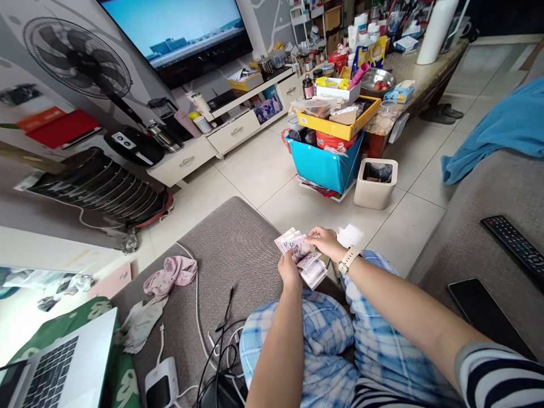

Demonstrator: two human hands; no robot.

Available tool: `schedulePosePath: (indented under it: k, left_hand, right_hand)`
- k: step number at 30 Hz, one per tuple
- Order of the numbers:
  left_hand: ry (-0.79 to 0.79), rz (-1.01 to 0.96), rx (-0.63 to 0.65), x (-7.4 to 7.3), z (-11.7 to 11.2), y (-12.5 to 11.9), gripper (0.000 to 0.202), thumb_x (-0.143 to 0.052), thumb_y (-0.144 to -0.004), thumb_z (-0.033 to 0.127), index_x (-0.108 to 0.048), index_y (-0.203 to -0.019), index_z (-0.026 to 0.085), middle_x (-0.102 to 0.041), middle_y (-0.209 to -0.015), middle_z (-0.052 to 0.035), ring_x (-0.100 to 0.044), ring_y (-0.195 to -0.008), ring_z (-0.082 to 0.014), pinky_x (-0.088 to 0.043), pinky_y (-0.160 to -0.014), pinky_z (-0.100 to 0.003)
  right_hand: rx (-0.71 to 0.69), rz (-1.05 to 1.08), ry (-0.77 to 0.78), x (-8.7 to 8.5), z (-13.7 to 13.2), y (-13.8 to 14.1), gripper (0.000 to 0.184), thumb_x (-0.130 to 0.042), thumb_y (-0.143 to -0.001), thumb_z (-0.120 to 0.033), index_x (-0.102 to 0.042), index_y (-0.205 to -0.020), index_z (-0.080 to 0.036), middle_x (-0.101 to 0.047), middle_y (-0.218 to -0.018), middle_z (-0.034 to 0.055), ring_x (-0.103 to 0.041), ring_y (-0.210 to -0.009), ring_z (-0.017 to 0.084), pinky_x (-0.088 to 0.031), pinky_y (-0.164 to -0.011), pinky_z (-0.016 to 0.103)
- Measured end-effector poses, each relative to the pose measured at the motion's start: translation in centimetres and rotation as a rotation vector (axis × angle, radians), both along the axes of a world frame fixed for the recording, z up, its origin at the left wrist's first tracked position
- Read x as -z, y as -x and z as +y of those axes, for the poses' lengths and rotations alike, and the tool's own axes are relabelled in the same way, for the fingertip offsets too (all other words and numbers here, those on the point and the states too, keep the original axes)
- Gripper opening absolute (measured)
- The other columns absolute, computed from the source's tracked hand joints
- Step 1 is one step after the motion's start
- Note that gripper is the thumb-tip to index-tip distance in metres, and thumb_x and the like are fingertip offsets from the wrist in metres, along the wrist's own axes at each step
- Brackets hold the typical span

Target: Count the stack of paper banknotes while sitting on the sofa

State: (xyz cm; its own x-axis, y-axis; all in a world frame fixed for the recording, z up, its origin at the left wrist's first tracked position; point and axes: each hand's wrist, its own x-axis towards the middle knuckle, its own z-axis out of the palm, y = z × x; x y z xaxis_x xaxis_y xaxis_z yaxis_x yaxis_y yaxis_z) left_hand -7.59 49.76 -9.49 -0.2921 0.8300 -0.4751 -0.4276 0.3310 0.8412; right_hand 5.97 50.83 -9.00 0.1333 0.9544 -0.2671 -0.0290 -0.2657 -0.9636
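A fanned stack of banknotes (pixel 312 271) is held over my lap, between my knees. My left hand (pixel 289 271) is closed around the notes' middle, thumb on top, with part of the stack folding down below it. My right hand (pixel 325 241) pinches the upper edge of the notes with thumb and finger; a pale watch (pixel 349 259) is on that wrist. Some notes show a printed 5. My legs in blue plaid trousers (pixel 314 334) are just beneath.
On the grey sofa (pixel 238 243) lie cables (pixel 221 334), a pink cloth (pixel 172 276), a white device (pixel 162 382) and a laptop (pixel 63 362). To the right are a phone (pixel 488 314) and a remote (pixel 516 249). Ahead stand a bin (pixel 376 190) and a blue box (pixel 323 164).
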Motion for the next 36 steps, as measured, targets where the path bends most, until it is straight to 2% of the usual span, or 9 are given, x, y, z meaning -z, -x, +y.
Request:
schedulePosePath:
  k: [3, 9, 18, 25, 29, 36]
  left_hand:
    - [0.005, 0.000, 0.004, 0.08, -0.03, 0.01, 0.022, -0.069, -0.069, 0.024, -0.072, -0.088, 0.013, -0.075, -0.080, -0.0085, -0.073, -0.078, -0.0253, -0.058, -0.075, -0.038]
    - [-0.009, -0.006, 0.042, 0.57, -0.04, -0.27, 0.020, -0.071, -0.069, 0.024, -0.072, -0.087, 0.014, -0.075, -0.080, -0.0078, -0.073, -0.080, -0.0252, -0.058, -0.078, -0.038]
    - [0.003, -0.028, 0.035, 0.97, 0.27, 0.08, 0.024, -0.069, -0.076, 0.034, -0.071, -0.087, 0.013, -0.075, -0.086, -0.0092, -0.073, -0.082, -0.0242, -0.057, -0.081, -0.038]
    - [0.008, 0.007, 0.017, 0.52, 0.36, 0.38, 0.025, -0.068, -0.077, 0.036, -0.072, -0.085, 0.013, -0.074, -0.086, -0.0101, -0.072, -0.080, -0.0247, -0.056, -0.075, -0.036]
    - [0.001, 0.032, 0.018, 0.44, 0.39, 0.43, 0.020, -0.065, -0.079, 0.032, -0.072, -0.081, 0.013, -0.075, -0.084, -0.0103, -0.072, -0.078, -0.0235, -0.055, -0.070, -0.033]
    - [-0.025, 0.076, 0.065, 0.22, -0.11, 0.41, 0.022, -0.068, -0.077, 0.035, -0.071, -0.074, 0.013, -0.073, -0.076, -0.0091, -0.068, -0.070, -0.0219, -0.053, -0.065, -0.032]
  right_hand:
    - [-0.017, -0.011, -0.011, 0.12, 0.21, 0.15, 0.030, -0.071, -0.068, -0.046, -0.060, -0.080, -0.020, -0.058, -0.064, -0.0032, -0.052, -0.062, 0.016, -0.035, -0.058, 0.027]
    - [-0.005, -0.044, -0.038, -0.10, 0.28, 0.01, 0.019, -0.063, -0.071, -0.037, -0.056, -0.063, -0.020, -0.053, -0.060, -0.0031, -0.049, -0.061, 0.016, -0.034, -0.060, 0.029]
    - [-0.017, 0.004, -0.026, 0.06, 0.56, 0.20, 0.017, -0.062, -0.069, -0.037, -0.060, -0.070, -0.020, -0.053, -0.061, -0.0035, -0.047, -0.058, 0.015, -0.033, -0.058, 0.028]
    - [-0.042, 0.103, -0.013, -0.04, 0.61, 0.55, 0.018, -0.065, -0.066, -0.037, -0.058, -0.068, -0.021, -0.047, -0.055, -0.0052, -0.042, -0.049, 0.012, -0.030, -0.051, 0.027]
    - [-0.061, 0.110, -0.016, -0.13, 0.48, 0.69, 0.019, -0.065, -0.067, -0.039, -0.058, -0.068, -0.021, -0.049, -0.055, -0.0043, -0.044, -0.048, 0.013, -0.032, -0.049, 0.027]
    - [-0.059, 0.104, -0.010, -0.51, 0.26, 0.56, 0.024, -0.067, -0.069, -0.042, -0.056, -0.064, -0.021, -0.048, -0.054, -0.0044, -0.046, -0.050, 0.014, -0.034, -0.050, 0.027]
